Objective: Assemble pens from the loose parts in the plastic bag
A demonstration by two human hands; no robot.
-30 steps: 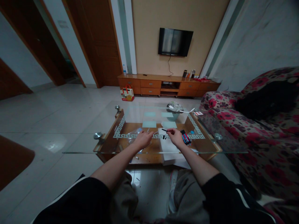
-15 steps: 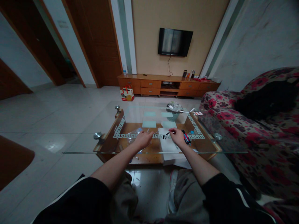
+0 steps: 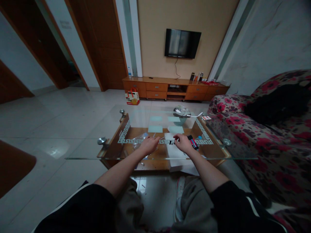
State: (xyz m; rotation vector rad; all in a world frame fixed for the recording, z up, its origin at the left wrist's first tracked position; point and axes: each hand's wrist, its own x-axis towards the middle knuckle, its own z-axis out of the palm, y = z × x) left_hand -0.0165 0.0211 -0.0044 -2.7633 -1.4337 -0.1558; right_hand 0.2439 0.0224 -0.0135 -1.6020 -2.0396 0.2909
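1. The floral sofa (image 3: 239, 121), patterned in red and dark leaves on a pale ground, fills the right side of the room.
2. A long wooden TV cabinet (image 3: 155, 87) stands against the far wall, below the wall-mounted television (image 3: 182, 43).
3. The glass-topped coffee table (image 3: 210, 150), with a Greek-key border and a wooden base, stands directly before the seated person.
4. A mesh wastebasket (image 3: 179, 122) with crumpled plastic in it shows through the glass toward the table's far right corner.
5. A white box (image 3: 173, 155) lies under the glass, its near end showing below the table's front edge, right of centre.
6. The left hand (image 3: 150, 145) is over the near part of the table, fingers pinched together on one end of the thin pale rod (image 3: 162, 138), which points right, toward the other hand.
7. The right hand (image 3: 184, 142) is above the white box, thumb and index finger curled toward each other; I cannot tell whether they grip anything.
8. A clear plastic bag (image 3: 138, 142) lies just left of the left hand, partly hidden by it.
9. A bundle of marker-like pens (image 3: 193, 142), black with pink and blue, lies just right of the right hand.
10. Small black pieces (image 3: 170, 142) lie between the two hands, close to the right fingertips and seen against the white box.
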